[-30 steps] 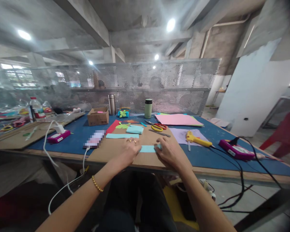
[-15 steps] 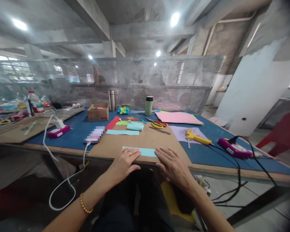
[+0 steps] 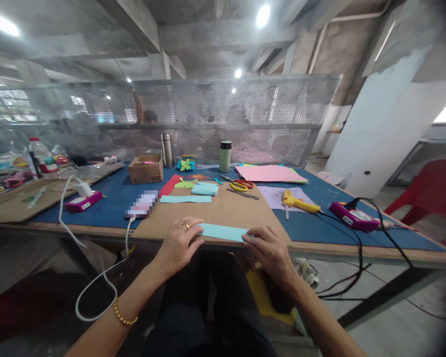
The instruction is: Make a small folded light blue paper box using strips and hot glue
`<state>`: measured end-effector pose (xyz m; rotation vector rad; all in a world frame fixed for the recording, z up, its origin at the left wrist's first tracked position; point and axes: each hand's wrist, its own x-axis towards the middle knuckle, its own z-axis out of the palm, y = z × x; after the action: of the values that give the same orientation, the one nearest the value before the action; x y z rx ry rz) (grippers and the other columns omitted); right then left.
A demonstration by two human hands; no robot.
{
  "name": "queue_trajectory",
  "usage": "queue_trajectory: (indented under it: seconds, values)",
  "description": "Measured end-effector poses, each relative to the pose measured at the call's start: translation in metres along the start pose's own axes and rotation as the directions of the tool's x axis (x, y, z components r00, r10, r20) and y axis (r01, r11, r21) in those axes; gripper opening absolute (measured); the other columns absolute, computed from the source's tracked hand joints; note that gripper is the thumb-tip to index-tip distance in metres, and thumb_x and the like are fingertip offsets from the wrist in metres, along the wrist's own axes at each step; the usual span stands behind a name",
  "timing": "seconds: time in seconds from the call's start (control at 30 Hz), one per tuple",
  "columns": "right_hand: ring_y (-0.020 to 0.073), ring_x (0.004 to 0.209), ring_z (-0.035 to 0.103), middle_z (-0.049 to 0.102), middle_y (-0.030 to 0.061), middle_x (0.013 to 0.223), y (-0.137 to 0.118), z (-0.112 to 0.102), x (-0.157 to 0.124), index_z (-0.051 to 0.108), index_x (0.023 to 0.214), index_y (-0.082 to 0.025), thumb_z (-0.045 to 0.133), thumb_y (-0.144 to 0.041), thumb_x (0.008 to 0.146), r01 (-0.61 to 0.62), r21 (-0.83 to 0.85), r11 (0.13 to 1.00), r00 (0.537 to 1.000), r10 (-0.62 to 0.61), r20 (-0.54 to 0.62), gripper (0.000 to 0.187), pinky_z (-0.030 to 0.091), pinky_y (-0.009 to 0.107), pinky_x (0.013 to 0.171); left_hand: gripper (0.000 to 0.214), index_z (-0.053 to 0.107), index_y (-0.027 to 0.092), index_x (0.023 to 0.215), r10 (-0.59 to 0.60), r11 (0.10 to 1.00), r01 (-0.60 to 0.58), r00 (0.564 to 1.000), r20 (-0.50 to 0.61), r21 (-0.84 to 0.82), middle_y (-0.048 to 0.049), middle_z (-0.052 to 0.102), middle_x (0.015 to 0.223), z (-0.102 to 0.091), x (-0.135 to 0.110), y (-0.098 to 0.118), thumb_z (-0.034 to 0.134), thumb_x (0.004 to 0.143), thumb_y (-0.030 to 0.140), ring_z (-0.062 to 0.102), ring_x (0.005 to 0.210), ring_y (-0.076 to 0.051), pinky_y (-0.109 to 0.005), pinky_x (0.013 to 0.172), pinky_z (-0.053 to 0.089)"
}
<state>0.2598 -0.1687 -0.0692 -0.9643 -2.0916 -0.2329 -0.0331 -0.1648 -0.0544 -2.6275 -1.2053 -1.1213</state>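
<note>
Head view: a light-blue paper strip (image 3: 223,231) is held by its two ends between the hands, lying along the near edge of a cardboard sheet (image 3: 230,210) on the bench (image 3: 312,228). The left hand (image 3: 178,243) is closed narrowly on the strip's left end, fingers curled over it, with rings seen on them. The right hand (image 3: 269,248) is pinched on the right end, thumb and fingertips drawn together. Whether the strip rests flat on the cardboard or is raised just off it cannot be told.

Beyond the left hand, a second blue strip (image 3: 186,199) and a folded blue piece (image 3: 204,189) lie farther up the cardboard. Beyond the right hand, scissors (image 3: 240,185) are found near the cardboard's far edge, and a yellow glue gun (image 3: 297,202) lies farther out to that hand's right.

The step in hand is judged to be the holding and squaring of the strip at both ends. Any further handling calls for an even grip from both sides, so that the thin paper is not creased or skewed; the scissors and glue gun are well apart from both hands, so one end would have to be let go for either to be reached.
</note>
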Motion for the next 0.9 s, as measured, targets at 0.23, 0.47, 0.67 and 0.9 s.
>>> queue_trajectory:
  seconds: [0.23,0.47,0.67,0.9]
  values:
    - [0.0201,0.086,0.058,0.072,0.0069,0.094,-0.001,0.0,-0.003,0.071,0.097,-0.022,0.052,-0.019,0.096,0.042,0.004,0.999,0.999,-0.041,-0.026,0.019,0.043,0.037,0.078,0.018,0.064,0.023,0.107,0.056,0.994,-0.063,0.995,0.085,0.084,-0.004,0.069,0.107,0.0,0.004,0.002,0.055,0.093,0.016,0.058,0.102,-0.02,-0.04,0.096,0.036]
    - [0.0191,0.081,0.055,0.068,0.0063,0.084,-0.008,-0.007,0.015,0.064,0.08,-0.02,0.049,-0.024,0.098,-0.071,0.044,0.997,0.996,0.069,0.057,0.023,0.041,0.036,0.076,0.022,0.067,0.024,0.111,-0.017,0.999,0.01,0.983,0.183,0.037,-0.0053,0.067,0.114,-0.008,0.013,-0.004,0.059,0.093,0.034,0.055,0.106,-0.022,-0.038,0.09,0.036]
    - [0.0205,0.084,0.054,0.066,0.0075,0.086,-0.011,-0.001,0.011,0.061,0.081,-0.02,0.045,-0.023,0.098,-0.076,-0.046,0.996,0.996,0.078,0.037,0.023,0.04,0.037,0.076,0.025,0.072,0.026,0.108,-0.011,0.996,-0.003,0.987,0.161,0.087,-0.0063,0.067,0.11,0.005,0.029,0.006,0.062,0.09,0.041,0.055,0.103,-0.023,-0.04,0.09,0.034]
    - [0.0196,0.083,0.052,0.062,0.0063,0.087,-0.011,-0.002,0.013,0.059,0.081,-0.02,0.046,-0.024,0.097,-0.143,-0.029,0.989,0.988,0.145,0.061,0.021,0.039,0.035,0.076,0.022,0.069,0.02,0.088,-0.02,1.0,0.019,0.99,0.138,0.005,-0.0042,0.068,0.092,0.018,0.041,0.019,0.05,0.097,0.027,0.058,0.091,-0.019,-0.035,0.082,0.034]
